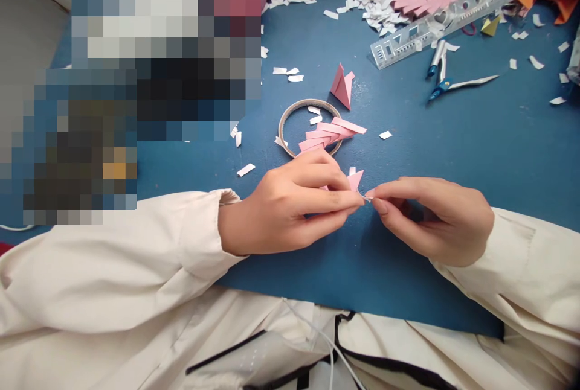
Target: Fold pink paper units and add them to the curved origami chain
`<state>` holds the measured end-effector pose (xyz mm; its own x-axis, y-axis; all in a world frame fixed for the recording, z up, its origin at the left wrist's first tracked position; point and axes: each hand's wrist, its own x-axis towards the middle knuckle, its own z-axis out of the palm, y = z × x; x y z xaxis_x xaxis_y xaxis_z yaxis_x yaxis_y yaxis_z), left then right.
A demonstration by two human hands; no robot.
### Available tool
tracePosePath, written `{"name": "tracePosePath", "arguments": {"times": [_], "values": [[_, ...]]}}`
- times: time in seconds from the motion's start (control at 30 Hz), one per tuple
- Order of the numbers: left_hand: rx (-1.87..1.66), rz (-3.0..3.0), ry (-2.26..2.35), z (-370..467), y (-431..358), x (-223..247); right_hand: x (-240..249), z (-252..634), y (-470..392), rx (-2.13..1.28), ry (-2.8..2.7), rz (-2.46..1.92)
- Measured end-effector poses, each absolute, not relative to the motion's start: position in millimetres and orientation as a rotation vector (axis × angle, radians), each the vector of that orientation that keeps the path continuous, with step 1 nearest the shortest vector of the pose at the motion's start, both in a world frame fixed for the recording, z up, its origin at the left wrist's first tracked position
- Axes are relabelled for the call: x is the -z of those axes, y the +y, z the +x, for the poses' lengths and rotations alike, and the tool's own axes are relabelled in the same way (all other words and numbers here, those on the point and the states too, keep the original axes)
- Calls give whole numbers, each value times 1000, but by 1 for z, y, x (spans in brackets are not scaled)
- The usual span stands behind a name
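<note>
My left hand (301, 200) is closed in a pinch, with a folded pink paper piece (356, 180) showing behind its fingertips. Facing it, my right hand (430, 212) pinches a tiny whitish strip (368, 198) that lies between both hands' fingertips; its exact shape is too small to tell. Just beyond my left hand, a chain of folded pink paper (333, 130) lies across a tape ring (281, 127). A separate folded pink piece (343, 86) stands behind the ring.
At the back right are a clear stencil ruler (403, 46), a blue-and-silver compass (446, 84) and a pink paper wreath (408, 0). White paper scraps (383, 12) litter the blue table (290, 275). Blurred blocks cover the upper left.
</note>
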<state>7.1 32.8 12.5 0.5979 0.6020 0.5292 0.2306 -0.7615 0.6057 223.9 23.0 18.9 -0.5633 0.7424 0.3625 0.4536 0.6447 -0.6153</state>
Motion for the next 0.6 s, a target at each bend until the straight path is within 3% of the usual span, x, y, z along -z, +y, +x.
{"name": "tracePosePath", "arguments": {"times": [0.6], "values": [[-990,2276,709,9,31,-18,-15,226,24,-620,-2292,-810]]}}
